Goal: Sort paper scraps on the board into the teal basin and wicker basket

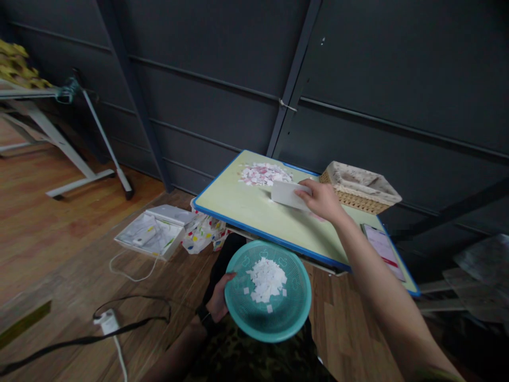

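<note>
My left hand (218,300) grips the left rim of a teal plastic colander (292,313), held over my lap below the table's front edge. Inside lies a heap of small white paper pieces (267,280), with a few loose squares around it. Over the low table (238,204), yellow-green with a blue edge, my right hand (321,197) is closed on a white card (288,194), tilted on its long side. Just beyond the card, a spread pile of white and pinkish paper bits (264,173) covers the table's far left part.
A lined wicker basket (358,196) stands at the table's back right; a clipboard-like pad (384,250) lies at its right end. On the floor at left are an open white box (153,231), a dotted bag (202,229) and a power strip (107,322) with cords. A dark panelled wall (214,79) rises behind.
</note>
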